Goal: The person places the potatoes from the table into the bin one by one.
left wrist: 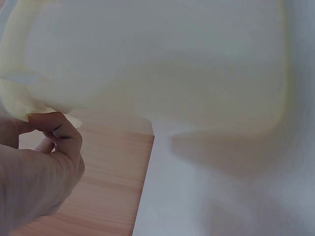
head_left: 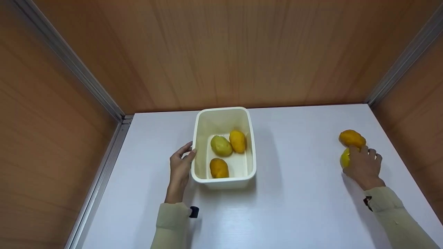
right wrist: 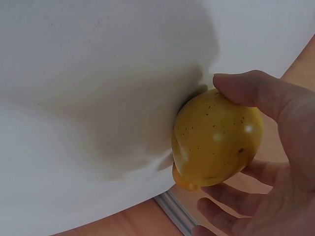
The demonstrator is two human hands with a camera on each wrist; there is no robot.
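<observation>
A cream plastic bin (head_left: 223,180) stands on the white table, with a green mango (head_left: 221,146) and two yellow-orange mangoes lying inside it. At its left side my left hand (head_left: 180,164) pinches the rim, thumb over the edge and fingers outside. The left wrist view shows the left fingers (left wrist: 58,129) curled at the bin's edge. Far to the right, my right hand (head_left: 365,166) grips a speckled yellow-green mango (right wrist: 216,140), thumb on one side and fingers on the other. An orange mango (head_left: 352,138) lies just beyond that hand, partly hidden in the right wrist view.
A wood-grain panel (head_left: 228,52) rises behind the table, with similar panels at left and right. Metal frame strips (head_left: 93,190) run along the corners and the left side. White table surface (head_left: 297,155) lies between the bin and the right hand.
</observation>
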